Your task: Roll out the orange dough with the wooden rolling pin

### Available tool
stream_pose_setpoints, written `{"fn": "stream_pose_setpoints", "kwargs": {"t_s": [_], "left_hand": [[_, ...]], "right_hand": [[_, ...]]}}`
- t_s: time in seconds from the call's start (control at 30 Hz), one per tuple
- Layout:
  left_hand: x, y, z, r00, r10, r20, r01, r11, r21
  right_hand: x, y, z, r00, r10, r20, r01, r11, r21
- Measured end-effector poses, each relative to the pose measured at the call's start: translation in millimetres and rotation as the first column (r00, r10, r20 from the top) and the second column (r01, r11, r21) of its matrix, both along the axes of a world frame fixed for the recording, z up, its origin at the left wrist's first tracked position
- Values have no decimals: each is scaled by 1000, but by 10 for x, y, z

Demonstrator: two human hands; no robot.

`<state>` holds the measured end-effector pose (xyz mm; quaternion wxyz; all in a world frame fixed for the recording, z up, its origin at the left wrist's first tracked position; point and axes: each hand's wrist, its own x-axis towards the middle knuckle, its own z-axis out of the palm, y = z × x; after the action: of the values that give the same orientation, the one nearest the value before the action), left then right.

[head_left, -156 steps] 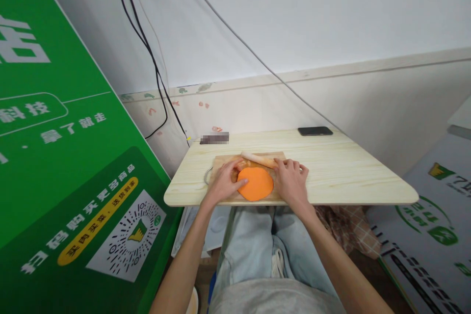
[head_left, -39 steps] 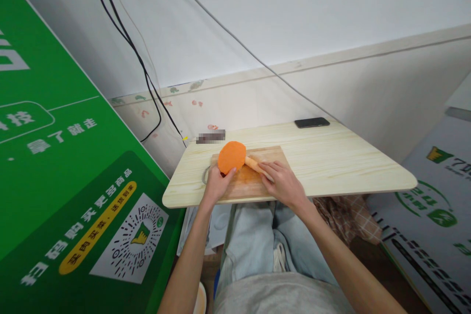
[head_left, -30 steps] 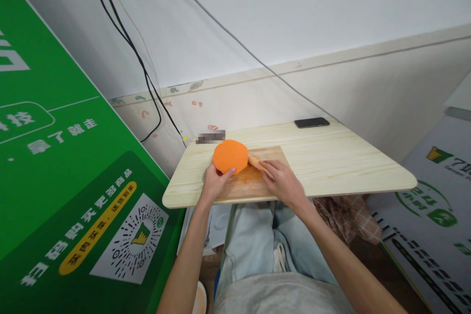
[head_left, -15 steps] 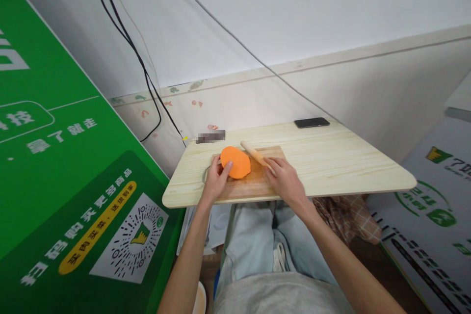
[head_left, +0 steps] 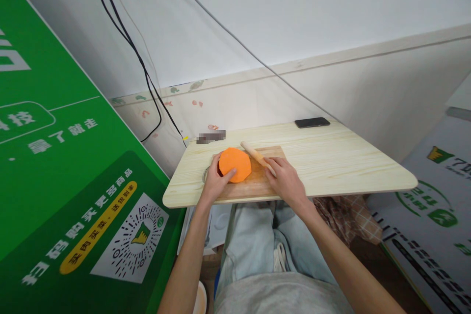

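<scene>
A flat, roundish orange sheet of dough or clay [head_left: 234, 163] is tilted up over the left part of a wooden board [head_left: 270, 187]. Its left edge is gripped by my left hand [head_left: 218, 180], with the thumb lying on the face and the other fingers mostly hidden behind. My right hand [head_left: 285, 176] is closed around the near end of a small wooden rolling pin [head_left: 253, 152]. The pin slants across the board, its far end pointing away to the left. Orange colouring shows on its middle.
The board lies on a pale wood-grain table [head_left: 342, 162] with a rounded right corner. A black phone [head_left: 312, 122] rests near the wall. At the back left is a blurred-out dark item [head_left: 211, 137]. Black cables [head_left: 145, 71] hang beside a green panel [head_left: 73, 157].
The orange sheet has turned in my left hand and now looks rounder towards me. My left thumb has moved slightly right and down. My right hand and the rolling pin have hardly moved.
</scene>
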<state>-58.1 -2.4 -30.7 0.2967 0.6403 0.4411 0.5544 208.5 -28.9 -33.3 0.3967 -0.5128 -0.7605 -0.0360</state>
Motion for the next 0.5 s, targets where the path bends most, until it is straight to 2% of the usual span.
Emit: {"fn": "stream_pose_setpoints", "kwargs": {"t_s": [0.13, 0.5], "left_hand": [[26, -42, 66, 998, -21, -65, 25, 998, 52], [65, -103, 122, 989, -90, -121, 97, 994, 58]], "right_hand": [[2, 2, 2, 1000, 1, 9, -1, 1000, 7], [-2, -6, 12, 999, -13, 33, 12, 1000, 12]]}}
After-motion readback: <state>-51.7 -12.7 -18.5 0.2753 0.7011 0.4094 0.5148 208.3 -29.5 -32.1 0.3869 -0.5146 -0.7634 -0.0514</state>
